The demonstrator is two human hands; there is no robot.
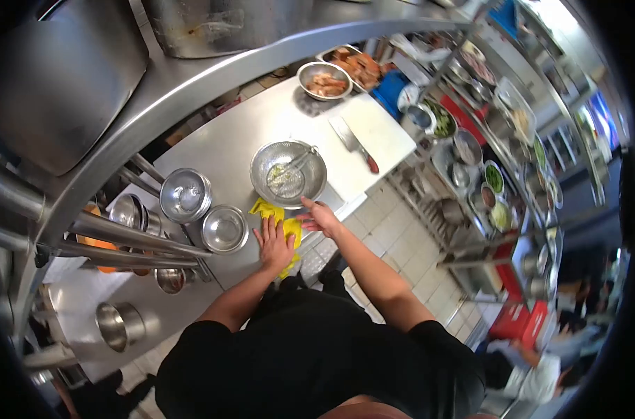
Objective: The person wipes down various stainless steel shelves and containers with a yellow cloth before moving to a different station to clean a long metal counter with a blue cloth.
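Observation:
My left hand (274, 244) lies with spread fingers on a yellow cloth (292, 230) near the table's front edge. Just right of it, my right hand (319, 218) has its fingers apart, close to the rim of a metal colander (263, 165) and beside the cloth. Inside the colander rests a strainer (287, 180) with a handle. Stacked metal bowls (185, 195) and another metal bowl (224, 229) stand to the left of my hands.
A cleaver (352, 142) with a red handle lies on a white cutting board (377, 129). Behind it is a bowl of meat (325, 82). Shelves with food containers (494, 178) stand right; a co-worker (534, 373) is at lower right. A steel shelf (213, 63) crosses the upper left.

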